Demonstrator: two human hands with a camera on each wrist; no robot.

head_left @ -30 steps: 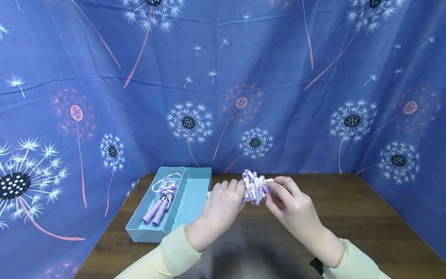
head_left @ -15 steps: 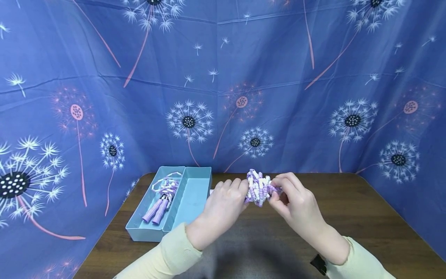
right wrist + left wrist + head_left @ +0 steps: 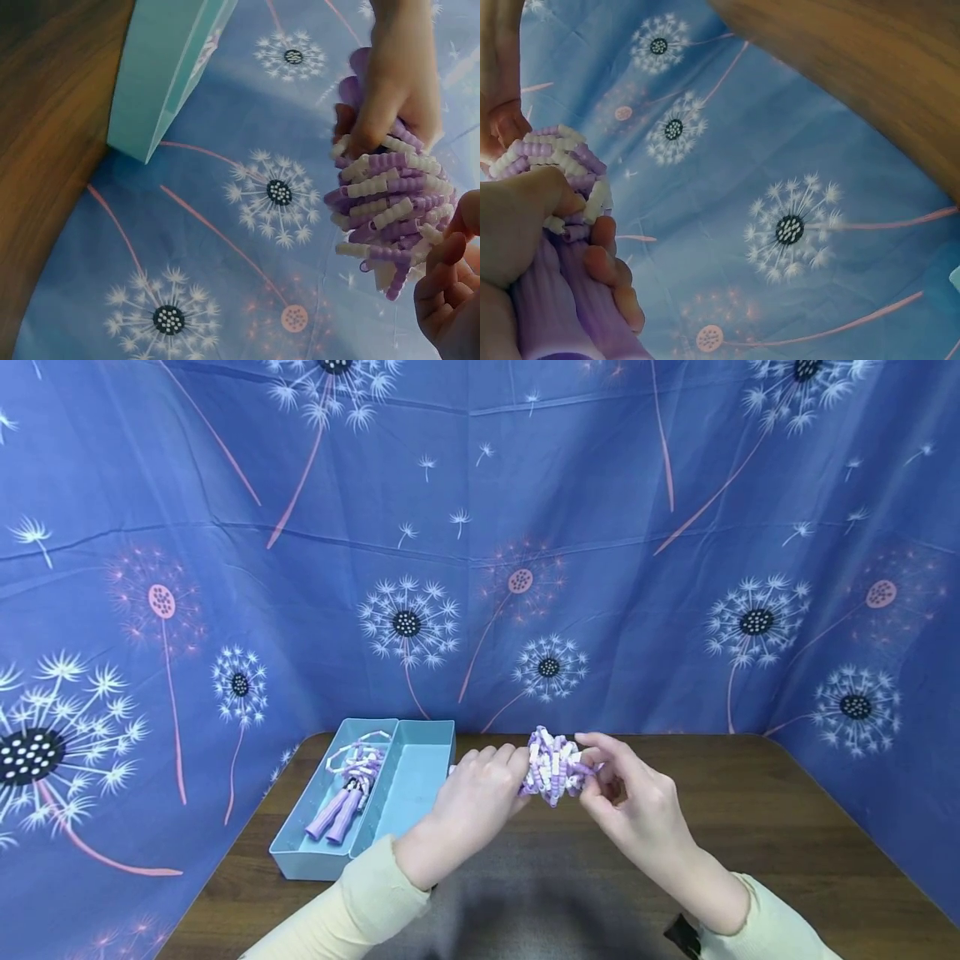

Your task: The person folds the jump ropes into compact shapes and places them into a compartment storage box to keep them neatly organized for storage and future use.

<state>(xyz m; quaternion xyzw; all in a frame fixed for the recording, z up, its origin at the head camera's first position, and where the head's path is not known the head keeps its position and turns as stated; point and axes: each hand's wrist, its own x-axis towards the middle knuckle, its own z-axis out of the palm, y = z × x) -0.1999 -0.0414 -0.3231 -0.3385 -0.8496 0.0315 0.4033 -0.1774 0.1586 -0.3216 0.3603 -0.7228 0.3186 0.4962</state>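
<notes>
A coiled beaded skipping rope (image 3: 551, 766), its short purple and white beads wound into a tight bundle, is held in the air above the middle of the brown wooden surface (image 3: 787, 827), between the two hands. The left hand (image 3: 472, 806) has its fingers (image 3: 604, 259) curled round the rope's purple handles, thumb pressed on the beads, while the right hand (image 3: 637, 806) pinches the bundle's other side with thumb and forefinger, the rest of its fingers (image 3: 442, 281) loosely bent. Both arms wear pale yellow sleeves (image 3: 360, 902). To the left on the surface stands a light blue tray (image 3: 408, 797) with two long compartments; the left one holds a second rope (image 3: 352, 781) of the same purple and white beads, its two purple handles lying side by side toward the near end. A blue cloth (image 3: 480, 543) printed with white and pink dandelions hangs all round the surface as a backdrop. Counted: two ropes, one tray, two hands.
</notes>
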